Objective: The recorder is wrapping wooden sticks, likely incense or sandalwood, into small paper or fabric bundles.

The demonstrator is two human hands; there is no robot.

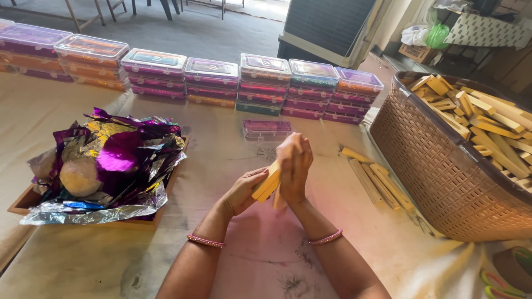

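Both of my hands meet at the middle of the table over a small bundle of yellow wooden sticks (267, 182). My left hand (243, 190) cups the sticks from below. My right hand (295, 169) presses on them from the right side, fingers closed over their upper ends. A pink bangle sits on each wrist. More yellow sticks (378, 180) lie loose on the cloth to the right of my hands.
A brown woven basket (438, 166) full of yellow sticks stands at the right. A wooden tray (22, 202) heaped with purple and silver foil sits at the left. Stacked clear-lidded boxes (210, 80) line the far side; one single box (266, 129) lies just beyond my hands.
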